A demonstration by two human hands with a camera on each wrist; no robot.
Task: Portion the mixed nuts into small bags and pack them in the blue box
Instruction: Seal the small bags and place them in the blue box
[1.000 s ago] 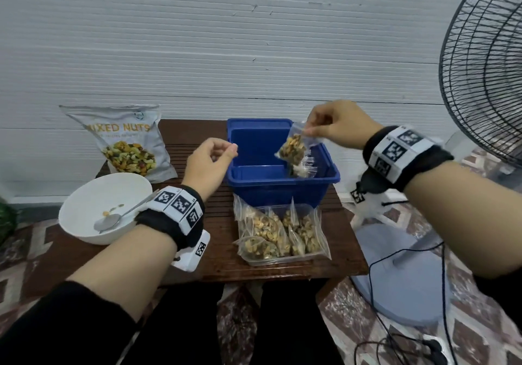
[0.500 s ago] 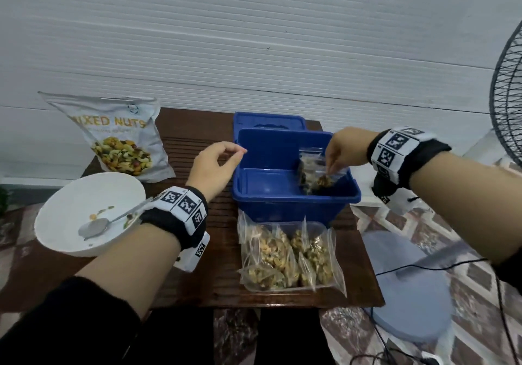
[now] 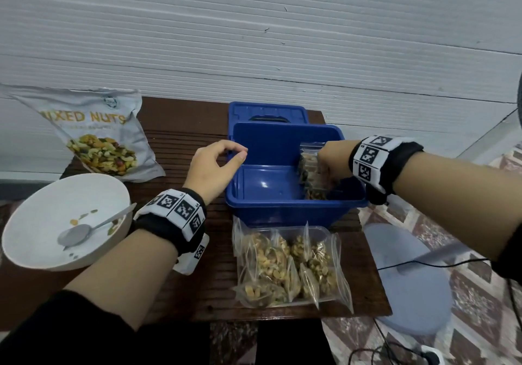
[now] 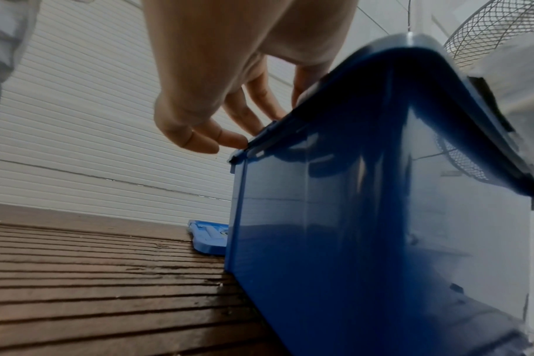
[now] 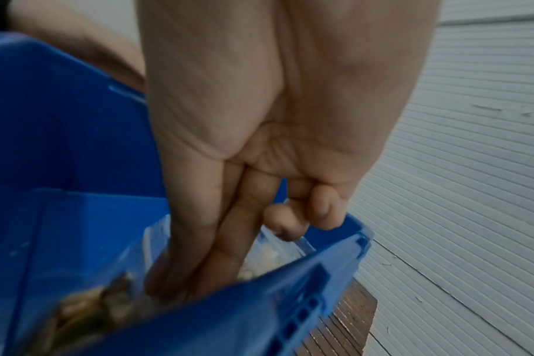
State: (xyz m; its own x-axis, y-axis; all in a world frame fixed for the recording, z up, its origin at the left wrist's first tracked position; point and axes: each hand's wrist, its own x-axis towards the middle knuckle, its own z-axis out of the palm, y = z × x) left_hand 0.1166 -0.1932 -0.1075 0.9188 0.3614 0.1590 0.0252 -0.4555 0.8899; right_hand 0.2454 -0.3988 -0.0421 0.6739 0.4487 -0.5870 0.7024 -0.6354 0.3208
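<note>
Reaching down into the right end of the blue box (image 3: pixel 282 195), the right hand (image 3: pixel 332 164) has thumb and fingers closed on a small bag of nuts (image 3: pixel 310 175) standing against the box's right wall; in the right wrist view the fingers (image 5: pixel 229 240) pinch the clear plastic just inside the rim, nuts blurred at lower left of that frame. The left hand (image 3: pixel 214 166) hovers at the box's left rim, center of the head frame, fingers loosely curled and holding nothing; in the left wrist view its fingertips (image 4: pixel 232 139) sit at the rim's edge, though whether they touch it I cannot tell. The box stands mid-table on the dark slatted table (image 3: pixel 183 280), its blue lid (image 3: pixel 268 111) lying flat behind it. A clear tray of filled small bags (image 3: pixel 291 263) sits just in front of the box, lower center. At upper left leans the mixed nuts pouch (image 3: pixel 96 135); below it a white bowl (image 3: pixel 42 223) holds a spoon (image 3: pixel 84 230) and a few leftover nuts. A fan base (image 3: pixel 409 280) stands on the floor at lower right.
</note>
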